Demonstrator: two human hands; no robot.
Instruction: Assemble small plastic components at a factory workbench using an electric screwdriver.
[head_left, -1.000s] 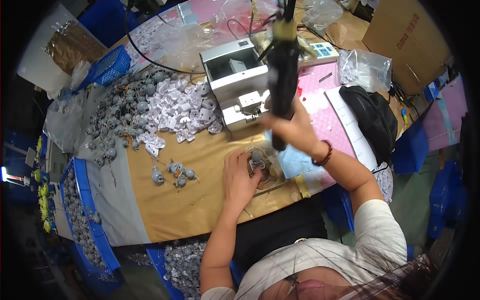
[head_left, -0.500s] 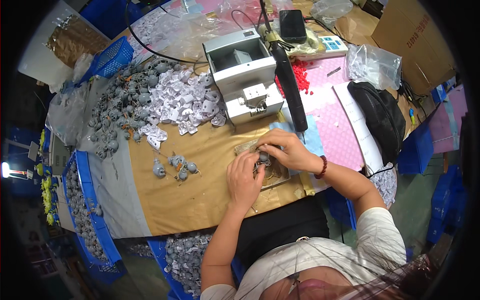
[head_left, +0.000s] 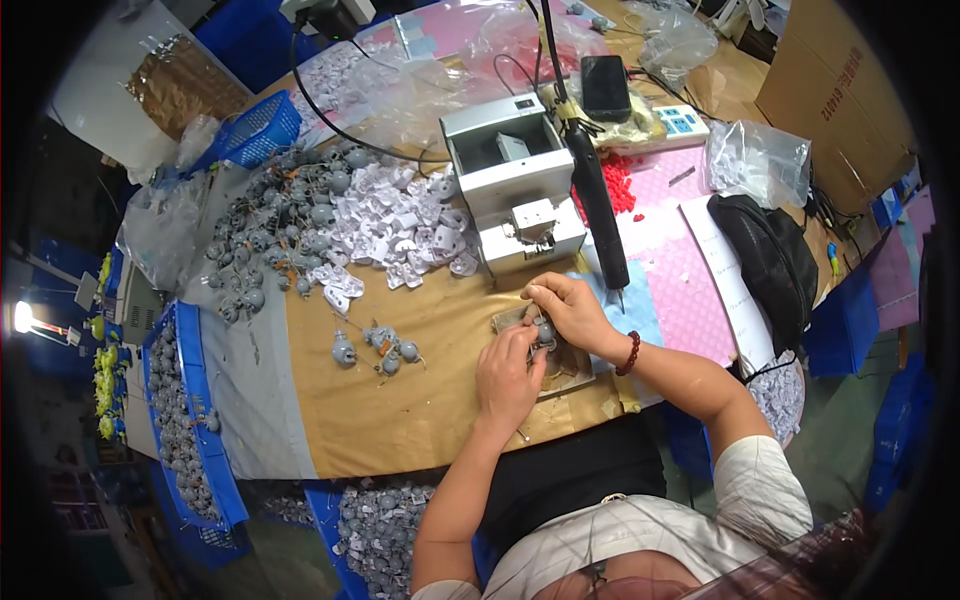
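Observation:
My left hand (head_left: 510,378) is closed at the near edge of the table, its fingertips curled against a small grey ball-shaped part (head_left: 545,333). Thin wires seem to run from that part. Just above it, my right hand (head_left: 572,308) pinches with thumb and forefinger; what lies in the pinch is too small to make out, perhaps a wire. Both hands are over a shallow square tray (head_left: 572,372). To the left lie a grey bulb-shaped part (head_left: 343,350) and a small cluster of similar wired parts (head_left: 390,348).
A white machine (head_left: 515,180) stands beyond my hands, with a black electric screwdriver (head_left: 600,215) hanging beside it. Piles of grey parts (head_left: 265,225) and white shells (head_left: 400,220) lie back left. Red pieces (head_left: 618,185) and a black pouch (head_left: 765,255) are right. Blue bins (head_left: 190,350) flank the table.
The whole view has shifted, so the table appears farther right and lower. My right fingers have drawn up and away from my left fingertips, leaving more of the grey part visible.

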